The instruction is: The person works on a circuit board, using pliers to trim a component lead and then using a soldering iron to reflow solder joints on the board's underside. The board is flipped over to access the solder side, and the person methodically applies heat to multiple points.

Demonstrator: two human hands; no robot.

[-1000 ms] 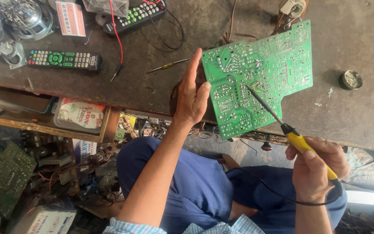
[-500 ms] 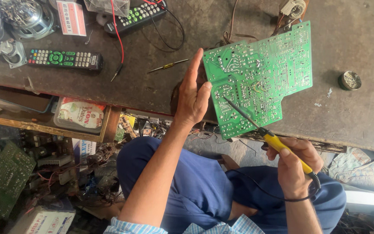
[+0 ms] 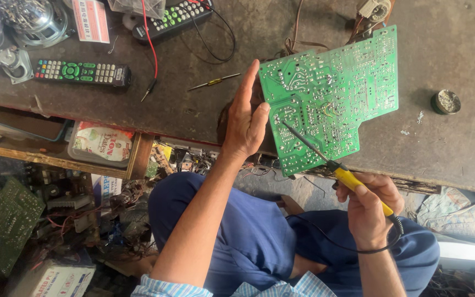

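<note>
A green circuit board [image 3: 336,93] stands tilted over the near edge of a dark workbench [image 3: 193,115], solder side towards me. My left hand [image 3: 245,118] grips its left edge, fingers pointing up. My right hand [image 3: 366,206] holds a yellow-handled soldering iron [image 3: 353,184] with a black cord. The iron's thin dark tip rests on the board's lower left part, close to my left thumb.
On the bench lie two remote controls [image 3: 83,71] [image 3: 174,19], a small screwdriver [image 3: 212,82], a red probe lead [image 3: 150,60] and a round tin [image 3: 445,101]. Another green board [image 3: 1,220] and loose parts crowd the floor at left. My blue-trousered knees are below.
My right hand and the soldering iron have moved left and down. The tip has slid from the board's middle to its lower left part. My left hand stays on the board's edge.
</note>
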